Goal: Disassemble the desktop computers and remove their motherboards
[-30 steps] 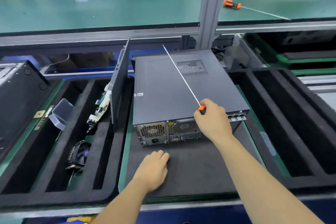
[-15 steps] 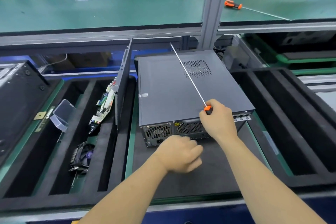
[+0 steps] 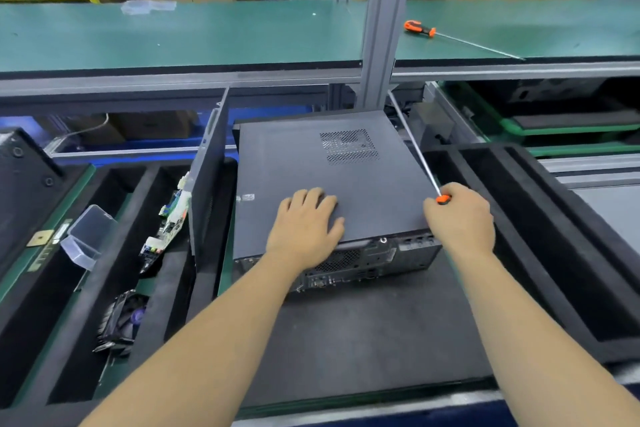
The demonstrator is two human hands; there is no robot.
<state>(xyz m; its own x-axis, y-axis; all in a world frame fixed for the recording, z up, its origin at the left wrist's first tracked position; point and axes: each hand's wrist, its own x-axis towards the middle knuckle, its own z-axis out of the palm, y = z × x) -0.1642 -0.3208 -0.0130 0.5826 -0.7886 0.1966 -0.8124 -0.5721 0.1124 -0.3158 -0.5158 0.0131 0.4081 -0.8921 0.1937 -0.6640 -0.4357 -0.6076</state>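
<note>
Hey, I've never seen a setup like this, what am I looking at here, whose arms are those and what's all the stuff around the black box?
There is no robot here. One camera worn on a person's head looks down at their two bare arms. The dark box is a desktop computer case, lying on its side on a black foam mat, its back ports facing the person. The left hand rests flat on its top panel. The right hand grips the orange handle of a long screwdriver, shaft pointing away. Left of the case a removed side panel stands on edge; beyond it foam slots hold a circuit board, a cooling fan and a clear plastic box. A second screwdriver lies on the green shelf above.
</note>
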